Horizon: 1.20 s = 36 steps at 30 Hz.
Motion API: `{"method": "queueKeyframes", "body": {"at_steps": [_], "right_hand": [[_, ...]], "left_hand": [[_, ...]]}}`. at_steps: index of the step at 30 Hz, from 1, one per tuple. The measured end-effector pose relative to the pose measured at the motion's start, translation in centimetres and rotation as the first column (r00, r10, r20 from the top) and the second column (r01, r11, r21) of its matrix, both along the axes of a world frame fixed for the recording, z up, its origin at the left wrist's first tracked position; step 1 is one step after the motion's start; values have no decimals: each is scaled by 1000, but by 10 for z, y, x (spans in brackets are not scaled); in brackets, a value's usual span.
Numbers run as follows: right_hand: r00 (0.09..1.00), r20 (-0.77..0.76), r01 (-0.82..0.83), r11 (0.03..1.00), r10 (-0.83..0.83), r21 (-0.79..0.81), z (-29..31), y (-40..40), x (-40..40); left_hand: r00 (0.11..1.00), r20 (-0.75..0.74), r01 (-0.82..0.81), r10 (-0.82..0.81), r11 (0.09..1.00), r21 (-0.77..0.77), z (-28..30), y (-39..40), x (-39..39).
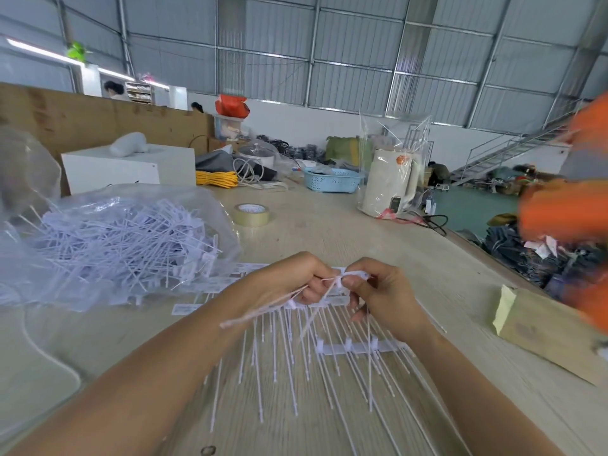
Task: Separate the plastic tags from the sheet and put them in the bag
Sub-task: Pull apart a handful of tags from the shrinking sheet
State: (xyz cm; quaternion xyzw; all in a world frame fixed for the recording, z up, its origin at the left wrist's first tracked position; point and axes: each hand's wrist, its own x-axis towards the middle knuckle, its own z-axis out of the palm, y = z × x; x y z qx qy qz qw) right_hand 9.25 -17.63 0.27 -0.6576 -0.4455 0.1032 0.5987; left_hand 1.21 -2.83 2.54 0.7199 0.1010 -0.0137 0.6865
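A white sheet of plastic tags (329, 350) lies on the table in front of me, its thin strips fanning toward me. My left hand (283, 284) grips a small bundle of loose tags whose tails stick out to the lower left. My right hand (381, 294) pinches the head of one tag at the sheet's far edge, close against the left hand. A clear plastic bag (108, 245) heaped with loose white tags lies open at the left.
A roll of tape (251, 214) sits beyond the bag. A brown paper packet (543, 334) lies at the right edge. A wrapped white kettle (390, 182), a blue basket (332, 180) and a white box (128, 167) stand farther back. A person in orange (572, 205) is at the right.
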Motion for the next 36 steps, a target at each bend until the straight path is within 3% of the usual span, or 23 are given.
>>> {"method": "queueKeyframes", "body": {"at_steps": [3, 5, 7, 9, 10, 12, 15, 16, 18, 22, 30, 36], "right_hand": [[988, -57, 148, 988, -145, 51, 5, -3, 8], [916, -329, 281, 953, -230, 116, 11, -15, 23], [732, -680, 255, 945, -48, 207, 18, -28, 34], [557, -814, 150, 944, 166, 295, 23, -34, 36], [523, -826, 102, 947, 210, 305, 24, -32, 32], [586, -791, 43, 968, 176, 247, 23, -21, 19], [845, -534, 12, 1000, -17, -14, 17, -6, -2], [893, -449, -3, 998, -26, -63, 14, -2, -7], [909, -418, -28, 996, -12, -90, 8, 1, -13], [869, -495, -64, 994, 11, -89, 4, 3, -17], [930, -367, 26, 1000, -25, -2, 0, 2, -10], [946, -323, 28, 1000, -27, -1, -3, 3, -5]], "left_hand": [[996, -15, 93, -93, 995, -30, 7, 1, -3], [993, 20, 117, -118, 991, 62, 12, 4, -5], [995, 90, 33, -53, 977, 209, 15, 7, -6], [991, 134, -27, -19, 943, 333, 15, 7, -5], [991, 132, -33, -20, 919, 393, 13, 6, -4], [996, 88, -25, -22, 869, 495, 9, 4, -4], [999, 53, -35, 7, 825, 564, 5, 0, -2], [998, 54, -48, 21, 822, 568, 4, -2, 0], [998, 63, -55, 22, 804, 592, 5, -7, 2], [997, 79, -59, 13, 782, 621, 7, -12, 2], [992, 83, -125, 93, 769, 627, 10, -1, -2], [999, 27, -31, 19, 786, 617, 7, 4, -6]]}}
